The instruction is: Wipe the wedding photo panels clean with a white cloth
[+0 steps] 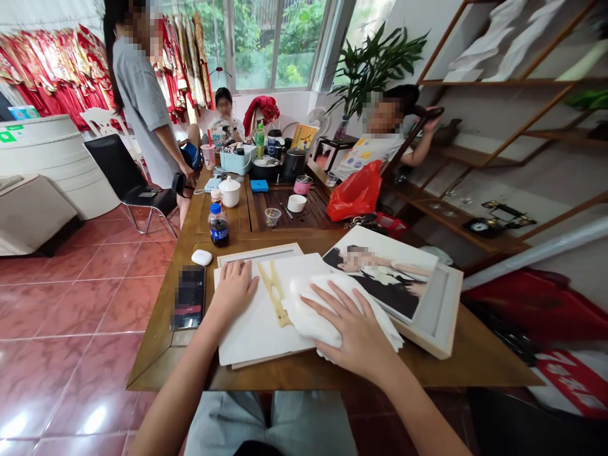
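Observation:
A white board point(251, 329) with a gold forked shape point(275, 294) on it lies before me at the table's near edge. My left hand point(234, 290) rests flat on its upper left part, fingers stretched out and holding nothing. Under my right hand point(354, 326) is a bunched white cloth point(304, 291), which covers the board's right side. The fingers of that hand are spread over the cloth and press on it from above. Partly beneath the board is a pale frame point(289, 249). To the right, a photo print point(380, 269) lies over another pale frame point(449, 316).
Left of the board are a phone point(189, 297), a white earbud case point(202, 257) and a dark drink bottle point(218, 226). Farther back stand a lidded white cup point(230, 192), small bowls and a red plastic bag point(356, 193). Three people are around the table's far part.

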The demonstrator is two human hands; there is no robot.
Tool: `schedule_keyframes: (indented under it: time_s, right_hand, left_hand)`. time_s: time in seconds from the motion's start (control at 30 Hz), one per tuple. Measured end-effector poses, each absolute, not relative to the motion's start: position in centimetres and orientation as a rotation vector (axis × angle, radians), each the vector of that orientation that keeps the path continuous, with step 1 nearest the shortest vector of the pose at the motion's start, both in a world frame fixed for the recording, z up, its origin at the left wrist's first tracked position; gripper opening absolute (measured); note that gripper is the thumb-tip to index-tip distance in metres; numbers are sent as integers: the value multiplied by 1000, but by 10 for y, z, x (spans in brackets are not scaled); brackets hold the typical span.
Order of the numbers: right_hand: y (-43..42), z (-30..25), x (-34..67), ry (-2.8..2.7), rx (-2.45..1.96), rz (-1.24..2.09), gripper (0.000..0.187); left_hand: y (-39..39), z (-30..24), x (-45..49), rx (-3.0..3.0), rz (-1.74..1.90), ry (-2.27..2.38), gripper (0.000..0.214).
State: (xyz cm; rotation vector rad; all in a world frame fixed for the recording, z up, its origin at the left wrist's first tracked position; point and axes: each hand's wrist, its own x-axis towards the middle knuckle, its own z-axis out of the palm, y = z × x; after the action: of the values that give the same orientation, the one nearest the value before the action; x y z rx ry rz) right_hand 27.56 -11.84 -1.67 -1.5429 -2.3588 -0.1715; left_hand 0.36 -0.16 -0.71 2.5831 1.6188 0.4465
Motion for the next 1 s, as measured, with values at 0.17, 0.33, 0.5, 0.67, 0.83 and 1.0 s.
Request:
schedule_keyframes:
  time_s: [0.17,0.33,0.5,0.67,0.83,1.0]
  right_hand:
    - [-82,-13,267,-2337,-1583,-73,63]
    - [-30,-2,241,-2275,-1589,77,56]
    - [-17,7,222,-2317,-1531,136,57]
    - [-48,6,229,-2378,-1502,156,57]
    - [-104,-2,240,-2428,-1430,98,64]
    - [-121,-6,242,-2440,-1432,62,67]
  left_hand:
    - [-1,-7,3,2579,439,1607,44]
    - [1,-9,3,2613,455,1594,42]
    - [-1,-7,4,2605,442,1620,43]
    - [-2,-9,5,2609,447,1646,44]
    - [-3,-14,6,2606,496,1675,44]
    - [-2,-13,5,2600,495,1651,44]
